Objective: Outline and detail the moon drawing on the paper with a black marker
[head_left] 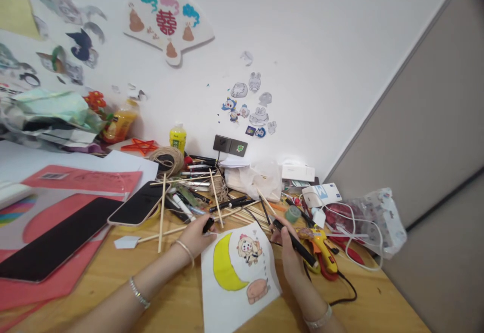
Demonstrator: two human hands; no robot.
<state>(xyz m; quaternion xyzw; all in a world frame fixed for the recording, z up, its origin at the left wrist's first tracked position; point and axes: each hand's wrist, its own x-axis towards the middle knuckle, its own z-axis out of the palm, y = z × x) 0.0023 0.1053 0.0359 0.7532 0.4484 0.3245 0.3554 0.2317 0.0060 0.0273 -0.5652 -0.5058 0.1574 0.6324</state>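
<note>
My right hand is closed round a thick black marker, which slants across the fingers over the right edge of a white sheet of paper. My left hand pinches a small black marker cap by the sheet's upper left corner. On the paper are a yellow crescent moon, a small cartoon figure in a cream hood and a pinkish-brown shape. Just beyond my hands lie wooden sticks and several loose markers.
A yellow glue gun with a black cord lies right of my right hand. White cable and plastic bags fill the right side. A phone, a long black panel and red sheets cover the left. Twine and bottles stand by the wall.
</note>
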